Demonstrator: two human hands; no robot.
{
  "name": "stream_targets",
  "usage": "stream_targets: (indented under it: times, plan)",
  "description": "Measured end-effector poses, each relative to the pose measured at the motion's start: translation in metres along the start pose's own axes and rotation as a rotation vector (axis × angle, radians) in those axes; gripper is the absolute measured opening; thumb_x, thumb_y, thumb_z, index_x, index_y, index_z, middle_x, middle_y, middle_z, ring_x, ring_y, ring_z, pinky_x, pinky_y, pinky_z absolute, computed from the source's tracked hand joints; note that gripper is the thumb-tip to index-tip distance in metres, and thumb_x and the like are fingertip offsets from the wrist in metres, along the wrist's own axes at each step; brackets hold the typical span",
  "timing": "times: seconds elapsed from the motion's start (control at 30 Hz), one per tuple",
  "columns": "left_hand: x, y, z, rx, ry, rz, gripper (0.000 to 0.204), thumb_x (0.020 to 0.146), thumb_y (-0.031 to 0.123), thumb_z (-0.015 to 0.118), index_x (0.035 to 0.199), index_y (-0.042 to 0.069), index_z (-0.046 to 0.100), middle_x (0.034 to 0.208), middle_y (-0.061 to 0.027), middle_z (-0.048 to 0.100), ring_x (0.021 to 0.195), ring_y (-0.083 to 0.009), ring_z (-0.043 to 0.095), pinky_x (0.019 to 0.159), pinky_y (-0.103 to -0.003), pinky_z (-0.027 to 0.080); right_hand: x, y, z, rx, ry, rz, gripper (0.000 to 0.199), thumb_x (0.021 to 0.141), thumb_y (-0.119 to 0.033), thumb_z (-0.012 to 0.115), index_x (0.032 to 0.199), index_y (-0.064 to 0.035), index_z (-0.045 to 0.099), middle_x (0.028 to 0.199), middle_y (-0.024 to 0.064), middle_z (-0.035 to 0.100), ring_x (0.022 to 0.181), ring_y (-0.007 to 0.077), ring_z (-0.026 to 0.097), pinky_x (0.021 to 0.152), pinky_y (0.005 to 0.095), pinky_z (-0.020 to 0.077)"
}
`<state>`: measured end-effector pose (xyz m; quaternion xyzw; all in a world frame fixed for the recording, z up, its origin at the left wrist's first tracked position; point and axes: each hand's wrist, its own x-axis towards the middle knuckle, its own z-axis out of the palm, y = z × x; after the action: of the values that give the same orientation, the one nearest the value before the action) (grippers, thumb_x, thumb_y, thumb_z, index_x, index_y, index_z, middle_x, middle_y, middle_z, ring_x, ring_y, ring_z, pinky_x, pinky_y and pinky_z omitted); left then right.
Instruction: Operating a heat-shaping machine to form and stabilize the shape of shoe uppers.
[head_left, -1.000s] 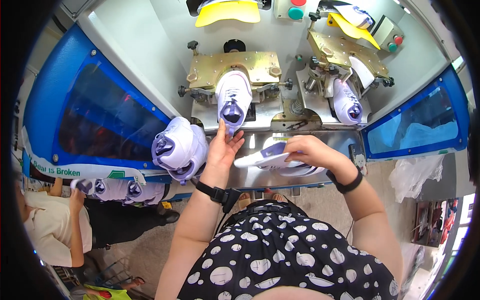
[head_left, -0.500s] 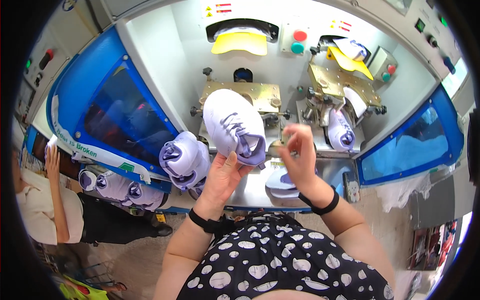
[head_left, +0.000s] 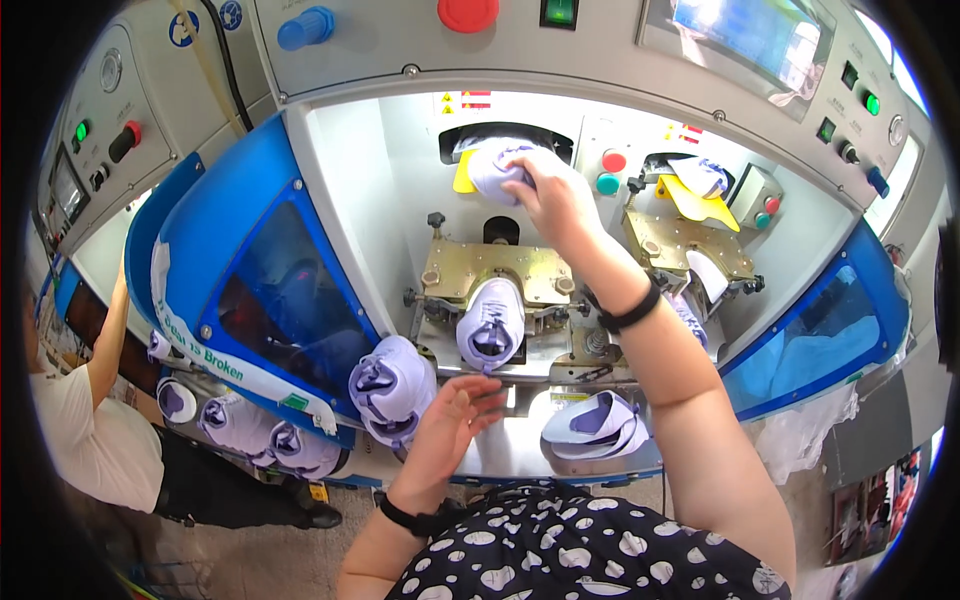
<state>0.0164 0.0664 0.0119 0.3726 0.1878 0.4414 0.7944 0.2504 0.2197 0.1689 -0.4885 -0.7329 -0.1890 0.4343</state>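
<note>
A lavender shoe (head_left: pixel 491 325) with purple lining sits in the brass fixture (head_left: pixel 470 270) of the left station, its heel toward me. Just below that heel is my left hand (head_left: pixel 455 425), fingers apart and holding nothing. Higher up, my right hand (head_left: pixel 553 195) grips a soft lavender shoe upper (head_left: pixel 493 170) against the yellow flap (head_left: pixel 464 178) under the dark slot. Its palm side and part of the upper are hidden. Flat lavender uppers (head_left: pixel 595 428) lie stacked on the metal ledge, right of my left hand.
More lavender shoes (head_left: pixel 392 385) stand on the left, beside the blue windowed door (head_left: pixel 290 290). The right station holds another upper (head_left: pixel 705 178) on a yellow flap, and a shoe (head_left: pixel 690 318) partly behind my right forearm. Another person (head_left: pixel 100 420) is at far left.
The shoe from my left hand now sits in the brass fixture, and that hand has let go. My right hand has risen and taken hold of an upper. The view has shifted.
</note>
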Motion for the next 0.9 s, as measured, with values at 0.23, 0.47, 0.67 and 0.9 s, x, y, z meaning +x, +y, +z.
stream_targets:
  times: [0.23, 0.47, 0.67, 0.9]
  plan:
    - [-0.017, 0.004, -0.025, 0.11, -0.051, -0.119, 0.045, 0.091, 0.036, 0.06, 0.118, 0.002, 0.049, 0.124, -0.0173, 0.056, 0.116, -0.0306, 0.055, 0.097, -0.043, 0.045, -0.02, 0.0, 0.032, -0.169, 0.422, 0.062, 0.034, 0.085, -0.013, 0.063, 0.116, -0.0032, 0.055, 0.112, 0.0204, 0.056, 0.086, 0.0325, 0.063, 0.077, 0.0379, 0.0505]
    - [-0.001, 0.001, -0.027, 0.131, -0.183, -0.262, 0.044, 0.089, 0.034, 0.065, 0.116, 0.002, 0.051, 0.12, -0.0168, 0.057, 0.112, -0.0307, 0.057, 0.095, -0.043, 0.046, -0.07, 0.046, 0.028, -0.29, 0.105, 0.532, 0.024, 0.072, -0.001, 0.049, 0.096, -0.0028, 0.052, 0.139, 0.0407, 0.029, 0.087, 0.0412, 0.063, 0.075, 0.044, 0.0518]
    - [0.015, -0.019, -0.028, 0.097, -0.264, -0.374, 0.039, 0.09, 0.032, 0.063, 0.115, 0.003, 0.052, 0.116, -0.0153, 0.06, 0.109, -0.0285, 0.059, 0.092, -0.041, 0.048, -0.104, 0.035, 0.014, -0.205, 0.178, 0.381, 0.029, 0.072, 0.002, 0.049, 0.101, -0.0036, 0.053, 0.139, 0.0277, 0.04, 0.092, 0.0396, 0.061, 0.077, 0.0429, 0.0516]
    - [0.028, -0.053, -0.032, 0.101, -0.279, -0.536, 0.028, 0.096, 0.025, 0.052, 0.113, 0.003, 0.052, 0.111, -0.0155, 0.061, 0.102, -0.0278, 0.062, 0.087, -0.038, 0.051, -0.257, 0.043, -0.113, -0.578, 0.298, 0.655, 0.027, 0.079, -0.02, 0.068, 0.099, -0.0075, 0.055, 0.099, 0.0101, 0.056, 0.085, 0.0302, 0.06, 0.072, 0.0374, 0.0494]
